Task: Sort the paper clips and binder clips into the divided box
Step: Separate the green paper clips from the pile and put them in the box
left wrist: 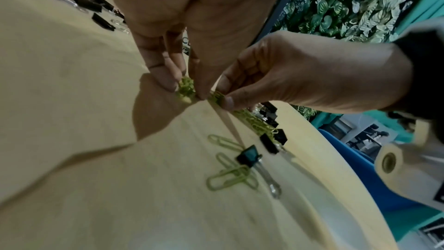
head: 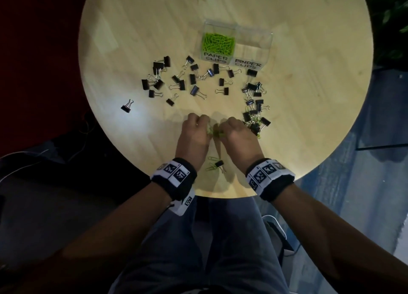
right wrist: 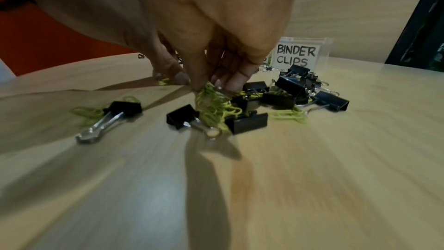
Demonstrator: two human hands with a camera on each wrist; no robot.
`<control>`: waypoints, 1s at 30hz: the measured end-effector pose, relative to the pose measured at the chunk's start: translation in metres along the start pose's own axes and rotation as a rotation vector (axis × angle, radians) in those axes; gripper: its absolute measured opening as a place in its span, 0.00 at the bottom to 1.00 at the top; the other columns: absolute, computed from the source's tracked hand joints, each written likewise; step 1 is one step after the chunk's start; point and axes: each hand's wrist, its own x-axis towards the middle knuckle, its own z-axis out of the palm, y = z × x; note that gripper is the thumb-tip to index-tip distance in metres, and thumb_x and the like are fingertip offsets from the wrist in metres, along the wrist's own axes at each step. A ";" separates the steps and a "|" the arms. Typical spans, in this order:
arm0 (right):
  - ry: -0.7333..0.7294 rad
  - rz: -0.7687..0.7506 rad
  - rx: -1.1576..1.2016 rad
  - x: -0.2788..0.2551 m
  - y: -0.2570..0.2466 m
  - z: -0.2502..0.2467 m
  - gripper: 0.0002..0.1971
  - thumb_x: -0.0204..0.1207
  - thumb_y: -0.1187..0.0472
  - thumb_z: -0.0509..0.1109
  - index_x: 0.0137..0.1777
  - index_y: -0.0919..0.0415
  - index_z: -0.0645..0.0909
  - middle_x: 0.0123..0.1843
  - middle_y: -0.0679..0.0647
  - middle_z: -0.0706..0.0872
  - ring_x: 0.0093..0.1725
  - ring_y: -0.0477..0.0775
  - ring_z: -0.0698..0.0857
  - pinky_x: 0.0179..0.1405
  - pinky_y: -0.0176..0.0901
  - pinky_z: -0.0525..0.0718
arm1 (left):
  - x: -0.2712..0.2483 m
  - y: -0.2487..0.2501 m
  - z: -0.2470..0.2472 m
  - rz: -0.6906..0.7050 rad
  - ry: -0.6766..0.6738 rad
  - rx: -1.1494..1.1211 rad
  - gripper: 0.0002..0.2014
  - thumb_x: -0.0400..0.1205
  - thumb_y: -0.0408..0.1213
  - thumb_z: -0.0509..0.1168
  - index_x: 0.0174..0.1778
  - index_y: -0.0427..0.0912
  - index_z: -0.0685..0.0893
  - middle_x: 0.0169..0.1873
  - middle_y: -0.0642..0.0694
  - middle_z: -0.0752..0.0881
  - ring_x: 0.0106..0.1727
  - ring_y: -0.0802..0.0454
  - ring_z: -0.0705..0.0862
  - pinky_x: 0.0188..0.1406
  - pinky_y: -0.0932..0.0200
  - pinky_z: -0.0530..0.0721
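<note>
**clipfan:** So what were the fingers up to? Left hand (head: 192, 132) had its fingertips (left wrist: 168, 81) pinched narrow on a little wad of green wire paper clips (left wrist: 186, 88), and the right hand (head: 235, 133) was nipping its own wad (left wrist: 217, 97) right beside it, both down on the round pale wooden table (head: 132, 40).

**deskrat:** Yeah, on the near side of the clear plastic divided box (head: 237, 43), well apart from it. I'd guess those clips were feather-light, springy and snaggy, so they'd tangle and drag mates along. Best pinched as a bunch.

**clipfan:** And the black metal binder clips (head: 194, 90)?

**deskrat:** Scattered between hands and box; stiffer, take them by the body. Paper-clip side looked full of green, binder side bare.
</note>
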 end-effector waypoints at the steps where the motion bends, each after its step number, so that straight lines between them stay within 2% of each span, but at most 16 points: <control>1: -0.014 -0.009 0.008 0.001 0.000 -0.001 0.08 0.76 0.65 0.70 0.53 0.62 0.85 0.47 0.59 0.82 0.48 0.62 0.82 0.42 0.48 0.80 | 0.002 0.002 0.000 0.002 -0.004 0.011 0.17 0.72 0.23 0.70 0.56 0.36 0.80 0.52 0.36 0.77 0.50 0.38 0.78 0.48 0.43 0.81; 3: -0.051 -0.025 0.039 0.004 0.000 -0.004 0.09 0.79 0.63 0.65 0.54 0.62 0.85 0.47 0.60 0.82 0.47 0.63 0.82 0.42 0.48 0.79 | 0.006 0.004 -0.001 0.004 -0.025 0.023 0.14 0.73 0.22 0.67 0.54 0.36 0.81 0.49 0.37 0.78 0.48 0.39 0.79 0.46 0.45 0.81; 5: -0.069 -0.008 0.097 0.007 0.001 -0.008 0.07 0.78 0.64 0.66 0.51 0.64 0.84 0.46 0.61 0.83 0.45 0.64 0.83 0.41 0.51 0.81 | 0.010 0.003 -0.004 -0.001 -0.046 -0.001 0.13 0.72 0.23 0.66 0.52 0.35 0.81 0.47 0.37 0.79 0.46 0.40 0.79 0.44 0.47 0.81; 7: -0.064 0.032 0.149 0.009 0.005 -0.012 0.04 0.75 0.67 0.67 0.47 0.65 0.83 0.45 0.60 0.84 0.43 0.62 0.83 0.40 0.49 0.81 | 0.013 -0.001 -0.007 -0.011 -0.052 -0.047 0.12 0.72 0.23 0.66 0.50 0.36 0.82 0.44 0.37 0.79 0.43 0.40 0.80 0.42 0.49 0.82; 11: 0.084 0.155 0.327 0.021 0.007 -0.036 0.05 0.73 0.68 0.72 0.46 0.61 0.86 0.39 0.52 0.86 0.37 0.49 0.83 0.42 0.40 0.85 | 0.015 -0.011 -0.007 -0.026 -0.049 -0.145 0.10 0.73 0.23 0.67 0.48 0.38 0.86 0.42 0.40 0.81 0.40 0.43 0.82 0.39 0.56 0.82; 14: 0.186 0.258 0.529 0.049 0.001 -0.069 0.06 0.73 0.65 0.72 0.48 0.58 0.88 0.41 0.48 0.90 0.38 0.44 0.87 0.42 0.31 0.86 | 0.016 -0.016 -0.008 -0.041 -0.040 -0.193 0.10 0.73 0.25 0.67 0.47 0.39 0.87 0.41 0.40 0.84 0.41 0.47 0.84 0.39 0.63 0.80; 17: 0.289 0.282 0.674 0.089 -0.001 -0.100 0.07 0.71 0.65 0.71 0.47 0.58 0.88 0.40 0.48 0.91 0.37 0.43 0.88 0.42 0.34 0.88 | 0.016 -0.016 -0.010 -0.062 -0.025 -0.217 0.10 0.73 0.25 0.67 0.47 0.39 0.88 0.43 0.41 0.85 0.41 0.50 0.84 0.40 0.65 0.81; 19: 0.362 0.251 0.657 0.117 -0.001 -0.113 0.07 0.72 0.66 0.70 0.46 0.58 0.88 0.40 0.48 0.90 0.37 0.43 0.89 0.38 0.31 0.88 | 0.017 -0.016 -0.010 -0.068 -0.004 -0.234 0.09 0.73 0.24 0.68 0.46 0.38 0.88 0.43 0.41 0.85 0.41 0.51 0.83 0.42 0.67 0.80; 22: 0.376 0.191 0.460 0.154 0.000 -0.118 0.10 0.72 0.67 0.66 0.45 0.59 0.88 0.43 0.49 0.90 0.41 0.42 0.87 0.41 0.24 0.83 | 0.019 -0.016 -0.015 -0.108 0.018 -0.256 0.07 0.74 0.24 0.68 0.44 0.38 0.88 0.41 0.46 0.87 0.38 0.55 0.84 0.38 0.70 0.80; 24: 0.301 0.154 0.317 0.166 0.002 -0.114 0.13 0.72 0.67 0.63 0.48 0.60 0.89 0.46 0.53 0.91 0.45 0.45 0.85 0.47 0.29 0.82 | 0.024 -0.014 -0.022 -0.181 0.025 -0.353 0.07 0.74 0.23 0.67 0.43 0.36 0.88 0.37 0.52 0.87 0.34 0.67 0.83 0.32 0.77 0.77; 26: 0.269 0.147 0.268 0.163 0.006 -0.111 0.14 0.73 0.67 0.65 0.55 0.60 0.88 0.50 0.55 0.89 0.49 0.48 0.85 0.52 0.34 0.82 | 0.033 -0.011 -0.031 -0.202 0.046 -0.430 0.07 0.75 0.24 0.68 0.43 0.37 0.89 0.37 0.54 0.88 0.34 0.71 0.83 0.35 0.80 0.77; 28: 0.327 0.155 0.291 0.144 0.009 -0.111 0.13 0.75 0.65 0.67 0.58 0.58 0.87 0.51 0.54 0.87 0.46 0.46 0.83 0.48 0.28 0.79 | 0.048 -0.004 -0.045 -0.182 0.065 -0.466 0.07 0.76 0.28 0.70 0.44 0.42 0.89 0.41 0.52 0.90 0.40 0.63 0.87 0.42 0.72 0.84; 30: 0.375 0.152 0.310 0.115 0.011 -0.104 0.13 0.75 0.65 0.66 0.56 0.58 0.87 0.49 0.53 0.86 0.43 0.45 0.82 0.44 0.27 0.76 | 0.072 0.007 -0.058 -0.151 0.108 -0.520 0.07 0.76 0.29 0.71 0.45 0.45 0.89 0.42 0.51 0.91 0.41 0.57 0.88 0.44 0.62 0.88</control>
